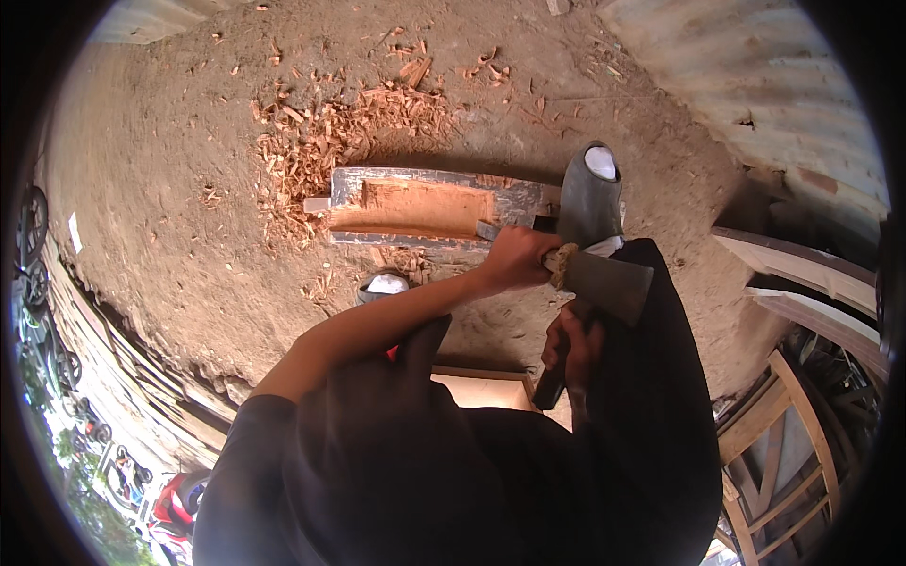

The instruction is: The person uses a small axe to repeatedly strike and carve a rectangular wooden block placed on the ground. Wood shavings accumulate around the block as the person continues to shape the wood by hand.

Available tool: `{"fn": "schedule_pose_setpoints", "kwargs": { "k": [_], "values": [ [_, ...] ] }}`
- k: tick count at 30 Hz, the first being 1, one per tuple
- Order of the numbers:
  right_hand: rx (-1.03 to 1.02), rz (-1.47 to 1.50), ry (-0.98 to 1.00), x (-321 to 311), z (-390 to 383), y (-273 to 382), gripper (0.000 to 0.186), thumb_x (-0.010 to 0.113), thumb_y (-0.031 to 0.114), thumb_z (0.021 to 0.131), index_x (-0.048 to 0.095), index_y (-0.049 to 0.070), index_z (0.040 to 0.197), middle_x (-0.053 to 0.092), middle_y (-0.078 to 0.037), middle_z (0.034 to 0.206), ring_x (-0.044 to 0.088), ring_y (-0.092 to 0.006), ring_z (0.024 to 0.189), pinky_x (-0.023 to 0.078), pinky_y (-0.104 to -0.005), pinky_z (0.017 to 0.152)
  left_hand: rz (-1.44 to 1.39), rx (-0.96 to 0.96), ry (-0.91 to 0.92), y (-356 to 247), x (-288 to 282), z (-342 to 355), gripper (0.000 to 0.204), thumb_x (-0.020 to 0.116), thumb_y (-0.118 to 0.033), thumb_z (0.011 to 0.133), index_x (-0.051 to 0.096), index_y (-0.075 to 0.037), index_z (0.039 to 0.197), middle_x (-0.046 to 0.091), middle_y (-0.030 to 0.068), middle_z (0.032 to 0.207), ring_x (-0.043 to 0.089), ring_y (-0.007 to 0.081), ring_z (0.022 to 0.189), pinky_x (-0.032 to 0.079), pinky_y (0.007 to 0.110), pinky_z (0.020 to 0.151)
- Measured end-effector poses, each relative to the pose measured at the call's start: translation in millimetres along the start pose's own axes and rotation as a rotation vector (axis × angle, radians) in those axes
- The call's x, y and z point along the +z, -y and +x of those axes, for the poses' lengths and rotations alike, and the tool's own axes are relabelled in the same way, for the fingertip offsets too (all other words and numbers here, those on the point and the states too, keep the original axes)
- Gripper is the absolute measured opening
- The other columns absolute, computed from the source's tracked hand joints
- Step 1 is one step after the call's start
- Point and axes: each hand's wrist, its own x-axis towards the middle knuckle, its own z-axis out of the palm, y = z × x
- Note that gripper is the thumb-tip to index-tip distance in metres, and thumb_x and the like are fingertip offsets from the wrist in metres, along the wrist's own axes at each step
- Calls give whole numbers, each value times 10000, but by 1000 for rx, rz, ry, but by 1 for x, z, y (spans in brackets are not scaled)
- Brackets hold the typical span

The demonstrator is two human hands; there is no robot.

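Observation:
A long wooden block (pixel 514 200) with dark, scuffed paint lies on the dirt ground ahead of me. A rectangular hollow of bare reddish wood is cut into it. My left hand (pixel 519 257) is wrapped round a chisel (pixel 487 230), its blade at the hollow's right end. The chisel handle's frayed butt (pixel 563 265) sticks out from the fist toward the right. My right hand (pixel 576 341) grips the short handle of a mallet (pixel 612 286). The mallet's broad dark head overlaps the chisel's butt in view; I cannot tell whether they touch.
Wood shavings (pixel 326 132) are heaped beyond and left of the block. My right shoe (pixel 590 203) is by its right end, my left shoe (pixel 385 285) on its near side. Boards (pixel 802 255) and a wooden frame (pixel 779 424) stand at right. Corrugated sheeting (pixel 755 75) leans far right.

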Motion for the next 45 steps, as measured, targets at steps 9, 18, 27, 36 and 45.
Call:
{"fn": "schedule_pose_setpoints", "kwargs": {
  "k": [9,18,27,36,45],
  "values": [
    [-137,107,-122,17,4,-6,141,519,192,995,457,66,985,454,-55,634,439,-158,422,390,-324,400,28,-28,18,2,-3,2,199,776,-189,674,710,-140,855,669,122,698,668,359,675,516,454,591],
    [-153,40,-117,16,15,-24,140,540,168,994,446,64,997,467,-52,644,457,-144,425,387,-304,393,15,-79,-8,-2,-4,3,196,805,-222,692,706,-124,831,673,126,700,667,358,666,506,442,578],
    [-55,68,-126,16,12,4,178,576,209,996,464,71,1011,469,-43,651,450,-136,425,383,-302,392,-25,-108,-92,-2,-5,9,157,769,-210,702,681,-125,801,656,135,688,665,366,679,502,462,573],
    [-109,-4,-99,18,18,8,203,579,222,999,468,54,1023,469,-55,637,447,-161,413,395,-327,393,92,-44,27,7,-1,-7,197,758,-188,666,674,-128,833,666,112,699,679,338,677,505,451,572],
    [84,-258,79,13,8,16,156,592,149,1000,479,43,997,495,-16,672,460,-91,452,364,-272,409,178,49,128,21,-13,-28,273,764,-191,615,638,-112,844,648,109,670,679,338,669,516,436,593]
  ]
}}
